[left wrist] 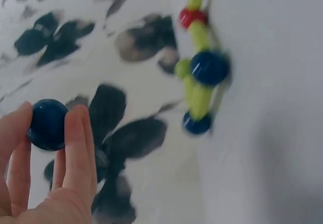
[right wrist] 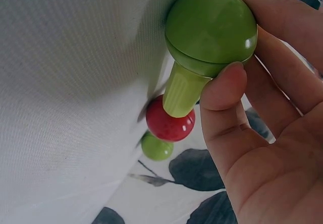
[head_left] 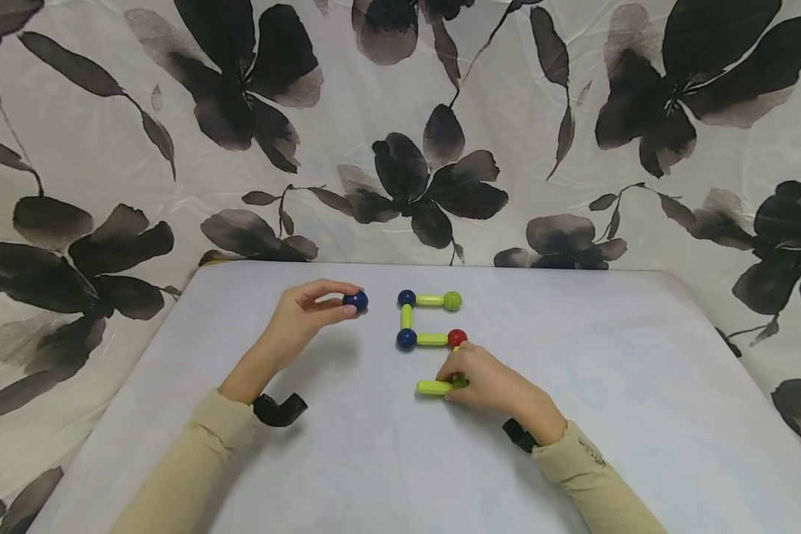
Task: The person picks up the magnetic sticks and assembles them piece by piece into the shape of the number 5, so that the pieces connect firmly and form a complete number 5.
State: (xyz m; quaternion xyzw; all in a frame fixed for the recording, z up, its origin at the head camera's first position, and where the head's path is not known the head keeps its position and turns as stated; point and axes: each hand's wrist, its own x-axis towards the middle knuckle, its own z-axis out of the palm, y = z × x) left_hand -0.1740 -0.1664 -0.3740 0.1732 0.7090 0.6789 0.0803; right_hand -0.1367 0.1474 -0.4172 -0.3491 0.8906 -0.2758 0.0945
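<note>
Held between thumb and fingertips of my left hand point(head_left: 300, 319) is a dark blue ball point(left wrist: 48, 124), raised over the table left of a joined figure. Magnetic-looking yellow-green rods point(head_left: 406, 317) link two dark blue balls point(head_left: 406, 339), a light green ball point(head_left: 452, 300) and a red ball point(head_left: 457, 339) in that figure. My right hand point(head_left: 483, 378) pinches a green ball point(right wrist: 211, 30) at its near end. One short rod point(right wrist: 182, 89) runs from this ball to the red ball. Another rod point(head_left: 434, 387) points left from the pinched ball, partly hidden by the fingers.
A white-covered table point(head_left: 347, 475) lies under both hands. Behind it hangs a pale cloth point(head_left: 347, 96) with dark flowers. Black straps point(head_left: 279, 409) sit on both wrists, below beige sleeves point(head_left: 193, 452).
</note>
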